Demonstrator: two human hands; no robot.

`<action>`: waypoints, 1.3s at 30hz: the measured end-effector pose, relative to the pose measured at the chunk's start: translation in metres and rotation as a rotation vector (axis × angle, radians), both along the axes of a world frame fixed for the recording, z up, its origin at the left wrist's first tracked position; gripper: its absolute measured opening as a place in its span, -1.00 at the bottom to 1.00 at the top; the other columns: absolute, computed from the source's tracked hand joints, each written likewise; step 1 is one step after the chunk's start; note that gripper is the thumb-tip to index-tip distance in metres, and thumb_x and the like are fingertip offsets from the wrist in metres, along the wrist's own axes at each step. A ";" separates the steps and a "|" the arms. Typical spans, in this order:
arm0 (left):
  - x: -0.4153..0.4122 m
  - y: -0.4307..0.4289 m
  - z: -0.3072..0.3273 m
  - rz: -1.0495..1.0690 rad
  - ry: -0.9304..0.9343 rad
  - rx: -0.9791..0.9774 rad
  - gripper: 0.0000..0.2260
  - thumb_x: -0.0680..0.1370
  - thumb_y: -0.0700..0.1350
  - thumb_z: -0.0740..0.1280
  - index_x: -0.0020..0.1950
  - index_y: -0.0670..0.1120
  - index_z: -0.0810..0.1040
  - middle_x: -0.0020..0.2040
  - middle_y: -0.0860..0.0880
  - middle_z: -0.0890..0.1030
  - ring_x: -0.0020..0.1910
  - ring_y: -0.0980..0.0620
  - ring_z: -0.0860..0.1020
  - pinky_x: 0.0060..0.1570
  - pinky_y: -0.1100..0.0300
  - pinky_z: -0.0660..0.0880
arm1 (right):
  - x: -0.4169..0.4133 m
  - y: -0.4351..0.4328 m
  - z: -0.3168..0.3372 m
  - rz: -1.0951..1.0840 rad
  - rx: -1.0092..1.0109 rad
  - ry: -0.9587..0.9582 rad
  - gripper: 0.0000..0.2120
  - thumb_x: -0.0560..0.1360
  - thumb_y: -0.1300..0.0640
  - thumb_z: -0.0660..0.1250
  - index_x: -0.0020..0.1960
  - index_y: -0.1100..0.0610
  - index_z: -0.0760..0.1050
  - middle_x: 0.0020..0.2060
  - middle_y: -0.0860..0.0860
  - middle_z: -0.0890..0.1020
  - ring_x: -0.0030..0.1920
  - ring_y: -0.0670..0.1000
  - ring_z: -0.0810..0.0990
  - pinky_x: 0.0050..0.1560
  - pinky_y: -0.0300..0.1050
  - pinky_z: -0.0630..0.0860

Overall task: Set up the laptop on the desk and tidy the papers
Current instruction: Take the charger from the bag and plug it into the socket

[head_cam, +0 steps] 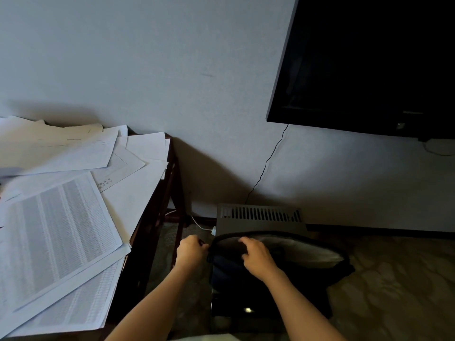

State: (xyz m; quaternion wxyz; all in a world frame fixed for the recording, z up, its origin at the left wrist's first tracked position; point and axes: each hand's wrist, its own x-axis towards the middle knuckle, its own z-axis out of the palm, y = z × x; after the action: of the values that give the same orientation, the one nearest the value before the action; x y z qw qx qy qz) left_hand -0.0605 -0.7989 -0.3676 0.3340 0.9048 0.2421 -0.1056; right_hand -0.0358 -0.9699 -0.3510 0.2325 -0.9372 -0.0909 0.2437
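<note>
A dark bag (295, 276) is seen low down on the patterned carpet (398, 279), just R of the worktop (141, 262) and right in front of a grey vented unit (261, 219) at the wall's foot. The bag's top is gaping; pale grey lining is shown inside. The laptop can't be made out, the interior being too dark.

The left hand (190, 252) is held at the bag's L edge, fingers curled together and pinched on a small dark tab (202, 242), prob. a zip pull but too small to be sure. The right hand (257, 258) is laid over the near rim of the opening, fingers curled over the edge and clamped on the bag. Both forearms are bare and stretched fwd and down.

The papers (61, 230) are spread loosely over the worktop at L, overlapping at odd angles. Several sheets are printed w/ dense tables; the top sheets near the front are tilted, and a few are hung over the R edge.

A black TV (369, 65) is mounted on the wall (172, 57) at upper R, screen dark. A thin black cable (267, 163) is run from below it down the wall toward the unit. A white cable (199, 223) is seen btw. the worktop's leg and the unit.
</note>
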 end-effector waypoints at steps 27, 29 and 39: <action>0.028 -0.017 0.020 -0.634 0.205 -0.045 -0.42 0.51 -0.18 0.33 0.49 -0.01 0.20 0.34 -0.09 0.35 0.31 -0.11 0.38 0.31 0.02 0.36 | 0.030 -0.011 -0.032 0.433 -0.781 0.164 -0.33 0.54 0.01 0.22 0.53 -0.01 -0.05 0.47 0.10 0.19 0.47 0.14 0.17 0.45 0.23 -0.15; 0.032 -0.016 0.019 -0.620 0.220 -0.077 -0.40 0.50 -0.20 0.35 0.50 -0.03 0.19 0.32 -0.10 0.36 0.27 -0.11 0.39 0.27 0.06 0.37 | 0.034 -0.006 -0.043 0.513 -0.768 0.180 -0.40 0.57 0.02 0.16 0.53 -0.04 -0.02 0.49 0.08 0.16 0.47 0.13 0.17 0.44 0.25 -0.15; 0.043 -0.013 0.013 -0.605 0.241 -0.086 -0.37 0.52 -0.18 0.35 0.52 -0.04 0.15 0.39 -0.11 0.30 0.31 -0.12 0.37 0.27 0.07 0.34 | 0.046 0.025 -0.064 0.563 -0.789 0.151 -0.56 0.65 0.09 -0.05 0.51 0.12 0.13 0.50 0.08 0.20 0.51 0.10 0.07 0.47 0.00 -0.01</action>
State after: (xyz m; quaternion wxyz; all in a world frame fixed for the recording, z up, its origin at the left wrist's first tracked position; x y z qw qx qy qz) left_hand -0.0175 -0.8121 -0.3544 0.2945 0.9017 -0.0046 -0.3165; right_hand 0.0100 -0.9450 -0.4153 -0.2094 -0.8725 -0.2241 0.3804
